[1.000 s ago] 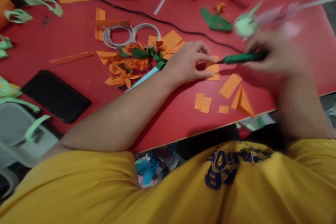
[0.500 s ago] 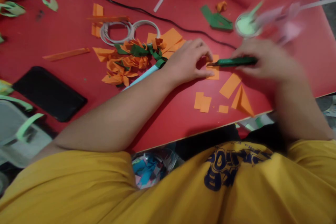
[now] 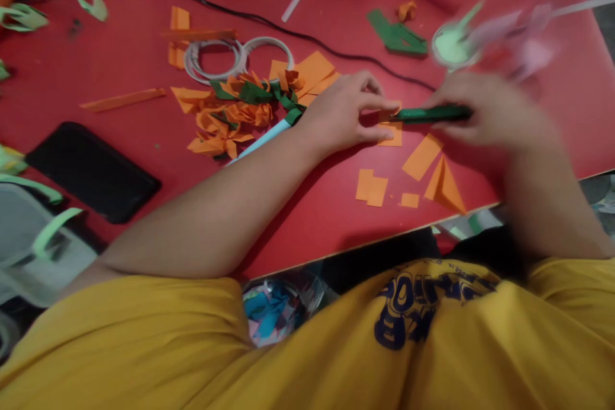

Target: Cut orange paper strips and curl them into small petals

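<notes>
**Arm and Hand Position**

Left forearm extends diagonally over the worktop; left hand lies low over it, thumb and index finger spread. Right forearm crosses the worktop's near edge; right hand, blurred, is above the worktop, fingers curled closed.

Left fingers at orange paper, right fingers around a green tool, 2 overlapping scraps nearby, red table

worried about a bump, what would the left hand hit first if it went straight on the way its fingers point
Probably the green tool, whose tip is close by the left hand; then the right hand holding it. Depth is unclear.
</notes>
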`<action>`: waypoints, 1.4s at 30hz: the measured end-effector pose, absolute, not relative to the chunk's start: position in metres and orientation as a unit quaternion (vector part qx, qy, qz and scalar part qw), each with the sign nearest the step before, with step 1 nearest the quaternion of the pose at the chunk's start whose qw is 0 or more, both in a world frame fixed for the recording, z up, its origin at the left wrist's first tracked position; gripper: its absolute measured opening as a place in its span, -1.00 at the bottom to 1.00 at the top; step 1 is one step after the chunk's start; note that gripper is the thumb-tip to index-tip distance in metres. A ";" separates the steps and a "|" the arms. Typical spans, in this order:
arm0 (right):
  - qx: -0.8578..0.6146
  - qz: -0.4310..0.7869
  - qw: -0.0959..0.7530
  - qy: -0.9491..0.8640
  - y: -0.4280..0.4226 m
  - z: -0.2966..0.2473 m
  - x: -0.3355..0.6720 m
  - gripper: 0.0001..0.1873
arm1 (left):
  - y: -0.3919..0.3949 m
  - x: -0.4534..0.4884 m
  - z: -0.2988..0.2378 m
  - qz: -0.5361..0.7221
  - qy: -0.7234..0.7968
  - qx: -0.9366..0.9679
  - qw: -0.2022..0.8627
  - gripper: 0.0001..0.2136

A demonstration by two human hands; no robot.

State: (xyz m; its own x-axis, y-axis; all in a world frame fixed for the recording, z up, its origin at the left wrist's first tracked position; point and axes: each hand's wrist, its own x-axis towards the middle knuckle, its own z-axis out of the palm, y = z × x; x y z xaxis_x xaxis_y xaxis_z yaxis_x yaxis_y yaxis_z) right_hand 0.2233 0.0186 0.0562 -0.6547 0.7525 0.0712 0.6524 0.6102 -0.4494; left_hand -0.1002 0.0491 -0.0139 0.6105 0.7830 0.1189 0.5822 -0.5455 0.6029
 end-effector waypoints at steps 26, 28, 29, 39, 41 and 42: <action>-0.429 0.207 0.136 -0.869 0.011 0.041 0.225 -0.69 | 0.050 -0.099 -0.011 0.181 0.393 0.861 0.267 -0.54; -0.429 0.202 0.133 -0.870 0.010 0.041 0.225 -0.69 | 0.051 -0.101 -0.013 0.176 0.390 0.862 0.270 -0.54; -0.430 0.201 0.132 -0.870 0.010 0.041 0.224 -0.69 | 0.052 -0.101 -0.013 0.173 0.389 0.863 0.270 -0.53; -0.432 0.210 0.128 -0.868 0.010 0.039 0.223 -0.75 | 0.039 -0.098 0.000 0.102 0.383 0.892 0.218 -0.49; -0.433 0.208 0.123 -0.868 0.010 0.039 0.223 -0.74 | 0.037 -0.098 0.000 0.105 0.387 0.889 0.224 -0.47; -0.434 0.208 0.122 -0.868 0.011 0.038 0.223 -0.74 | 0.037 -0.099 -0.001 0.113 0.389 0.886 0.226 -0.48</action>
